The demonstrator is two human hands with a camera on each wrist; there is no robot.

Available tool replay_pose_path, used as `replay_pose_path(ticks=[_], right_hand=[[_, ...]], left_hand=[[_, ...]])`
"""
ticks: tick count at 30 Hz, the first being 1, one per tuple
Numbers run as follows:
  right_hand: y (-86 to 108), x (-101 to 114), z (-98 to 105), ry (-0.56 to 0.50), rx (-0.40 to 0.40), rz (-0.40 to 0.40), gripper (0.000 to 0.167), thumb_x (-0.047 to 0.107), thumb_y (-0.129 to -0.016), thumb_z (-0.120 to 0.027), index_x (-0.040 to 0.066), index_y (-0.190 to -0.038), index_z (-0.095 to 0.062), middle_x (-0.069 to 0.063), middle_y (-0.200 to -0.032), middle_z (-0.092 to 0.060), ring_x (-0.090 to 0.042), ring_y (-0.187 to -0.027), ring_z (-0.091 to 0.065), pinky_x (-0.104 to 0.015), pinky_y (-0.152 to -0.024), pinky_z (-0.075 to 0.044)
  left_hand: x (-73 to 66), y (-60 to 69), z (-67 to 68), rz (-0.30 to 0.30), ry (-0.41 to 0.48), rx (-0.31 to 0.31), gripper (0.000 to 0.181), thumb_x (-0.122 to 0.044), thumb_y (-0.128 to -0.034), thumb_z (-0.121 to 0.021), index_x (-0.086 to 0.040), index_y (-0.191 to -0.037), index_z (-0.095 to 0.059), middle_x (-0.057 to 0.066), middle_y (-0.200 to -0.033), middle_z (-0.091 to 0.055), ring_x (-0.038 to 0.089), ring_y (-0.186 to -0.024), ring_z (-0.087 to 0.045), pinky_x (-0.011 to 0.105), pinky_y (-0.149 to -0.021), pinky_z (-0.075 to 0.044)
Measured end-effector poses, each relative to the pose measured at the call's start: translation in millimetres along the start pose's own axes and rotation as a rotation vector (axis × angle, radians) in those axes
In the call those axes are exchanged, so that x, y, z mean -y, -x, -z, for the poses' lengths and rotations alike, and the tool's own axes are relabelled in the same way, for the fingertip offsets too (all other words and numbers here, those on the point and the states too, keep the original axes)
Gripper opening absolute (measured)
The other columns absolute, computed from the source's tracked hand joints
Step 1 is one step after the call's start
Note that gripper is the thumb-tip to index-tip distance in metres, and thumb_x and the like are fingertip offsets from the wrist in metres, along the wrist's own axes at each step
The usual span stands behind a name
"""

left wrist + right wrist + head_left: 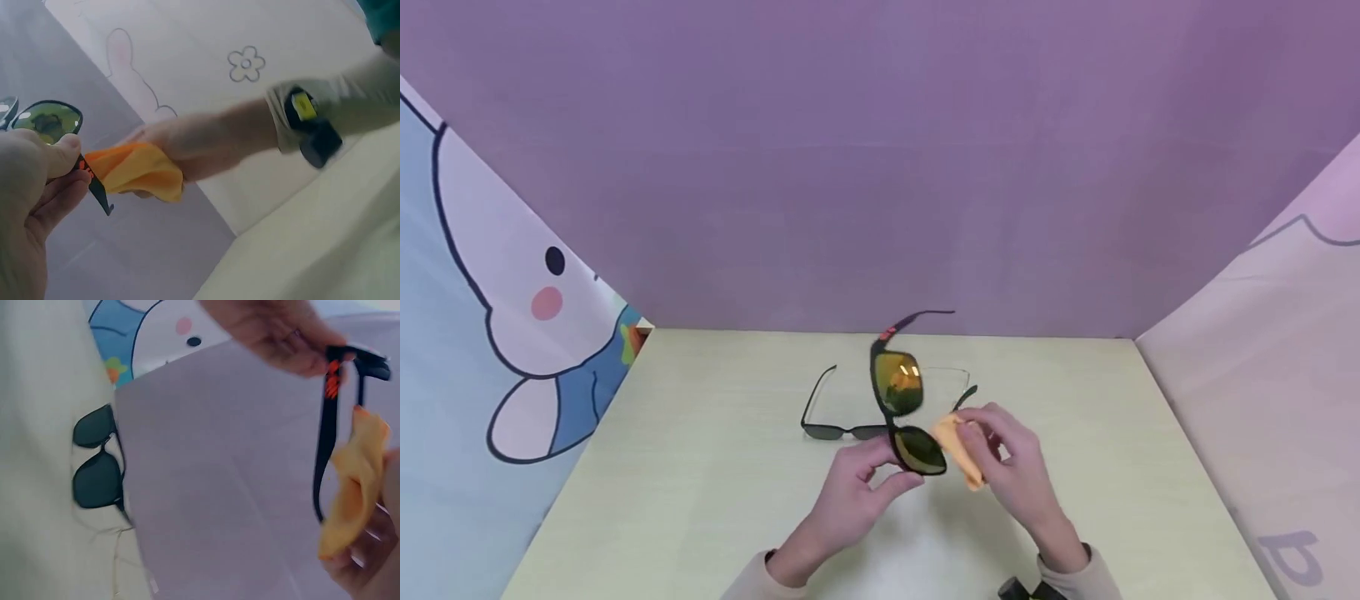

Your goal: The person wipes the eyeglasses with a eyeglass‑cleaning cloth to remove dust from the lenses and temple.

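My left hand (853, 493) pinches the lower lens end of a pair of black-framed sunglasses (898, 385), held tilted above the table. Their lenses are mirrored yellow-green, and red marks show on the temple (332, 380). An orange cloth (958, 450) is gripped between the thumb and fingers of my right hand (1017, 467), just right of the lower lens. In the right wrist view the bunched cloth (356, 481) overlaps one temple; whether it presses on it I cannot tell. The left wrist view shows the cloth (140, 170) beside the thumb.
Dark-lensed sunglasses (98, 481) lie on the pale table (700, 500) behind the hands, partly covered in the head view. Near them is a thin wire-like frame (116, 559). A purple panel (880, 167) stands at the back, with cartoon-printed panels (572, 308) at the sides.
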State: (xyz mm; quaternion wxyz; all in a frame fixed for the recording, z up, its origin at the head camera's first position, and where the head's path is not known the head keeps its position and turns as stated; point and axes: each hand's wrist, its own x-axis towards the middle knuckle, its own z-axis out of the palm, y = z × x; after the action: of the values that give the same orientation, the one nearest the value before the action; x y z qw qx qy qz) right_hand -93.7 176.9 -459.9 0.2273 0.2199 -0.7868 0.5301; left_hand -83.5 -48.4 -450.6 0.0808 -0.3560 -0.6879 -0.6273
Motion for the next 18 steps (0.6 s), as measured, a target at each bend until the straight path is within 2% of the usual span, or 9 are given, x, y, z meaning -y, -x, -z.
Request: replay_pose_path(ticks=[2,4,6,8,11,13,15,18], right_hand=[[-1.4,5.4,1.9,-0.012,0.111,0.027,0.027,-0.008,-0.092,-0.07,0.013,-0.108,-0.074,0.009,-0.081,-0.059,0.0,-0.06,-0.044,-0.016,-0.046,-0.038],[-4.2,8.4,2.7,0.018,0.17,0.07,0.026,-0.005,-0.09,-0.073,0.016,-0.106,-0.074,0.01,-0.078,-0.055,0.001,-0.06,-0.041,-0.015,-0.046,-0.037],[-8.1,7.8,3.9,0.087,0.179,0.092,0.024,-0.005,-0.088,-0.075,0.016,-0.099,-0.072,0.011,-0.075,-0.052,0.002,-0.06,-0.04,-0.014,-0.046,-0.036],[-12.8,3.3,5.3,0.214,0.151,0.099,0.023,-0.005,-0.085,-0.077,0.015,-0.095,-0.07,0.01,-0.072,-0.049,0.002,-0.06,-0.039,-0.015,-0.046,-0.035],[-17.8,-5.3,7.5,0.425,0.103,0.054,0.022,-0.004,-0.082,-0.08,0.014,-0.089,-0.068,0.01,-0.068,-0.049,0.002,-0.058,-0.038,-0.017,-0.046,-0.035],[-17.6,-8.2,7.1,0.503,0.089,0.015,0.021,-0.003,-0.081,-0.081,0.013,-0.086,-0.068,0.01,-0.067,-0.05,0.002,-0.056,-0.037,-0.017,-0.046,-0.034],[-14.1,-6.3,5.0,0.482,0.114,-0.01,0.019,-0.001,-0.082,-0.082,0.012,-0.085,-0.068,0.011,-0.064,-0.049,0.004,-0.053,-0.036,-0.017,-0.044,-0.035],[-6.2,5.2,0.8,0.322,0.209,-0.036,0.015,0.002,-0.086,-0.08,0.012,-0.088,-0.07,0.014,-0.063,-0.047,0.006,-0.053,-0.036,-0.018,-0.043,-0.036]], left_hand=[[0.7,-0.7,0.4,-0.105,-0.121,0.034,0.02,0.0,-0.0896,-0.075,-0.006,-0.108,-0.075,0.007,-0.104,-0.077,0.016,-0.098,-0.073,0.03,-0.088,-0.06],[1.5,-1.0,0.4,-0.184,-0.212,0.053,0.02,-0.003,-0.089,-0.077,-0.008,-0.108,-0.075,0.003,-0.103,-0.077,0.014,-0.098,-0.072,0.026,-0.089,-0.059],[2.3,-1.0,0.0,-0.244,-0.253,0.071,0.019,-0.004,-0.0893,-0.077,-0.009,-0.108,-0.075,0.002,-0.102,-0.077,0.012,-0.096,-0.072,0.023,-0.089,-0.058],[3.6,-0.9,-0.8,-0.283,-0.263,0.089,0.019,-0.004,-0.0894,-0.077,-0.008,-0.108,-0.075,0.003,-0.102,-0.077,0.012,-0.096,-0.072,0.022,-0.09,-0.058],[5.5,0.7,-2.3,-0.302,-0.253,0.111,0.018,-0.003,-0.0891,-0.076,-0.008,-0.107,-0.075,0.004,-0.102,-0.077,0.012,-0.096,-0.072,0.021,-0.091,-0.058],[6.7,2.3,-3.0,-0.293,-0.245,0.123,0.018,-0.002,-0.0886,-0.077,-0.007,-0.106,-0.075,0.004,-0.101,-0.077,0.012,-0.095,-0.072,0.021,-0.09,-0.058],[7.5,3.9,-2.9,-0.282,-0.243,0.129,0.019,-0.001,-0.0878,-0.077,-0.008,-0.105,-0.075,0.004,-0.1,-0.077,0.011,-0.094,-0.072,0.02,-0.089,-0.058],[8.5,5.1,-1.5,-0.266,-0.241,0.137,0.022,0.0,-0.0873,-0.077,-0.008,-0.107,-0.075,0.003,-0.102,-0.077,0.011,-0.096,-0.072,0.021,-0.09,-0.058]])
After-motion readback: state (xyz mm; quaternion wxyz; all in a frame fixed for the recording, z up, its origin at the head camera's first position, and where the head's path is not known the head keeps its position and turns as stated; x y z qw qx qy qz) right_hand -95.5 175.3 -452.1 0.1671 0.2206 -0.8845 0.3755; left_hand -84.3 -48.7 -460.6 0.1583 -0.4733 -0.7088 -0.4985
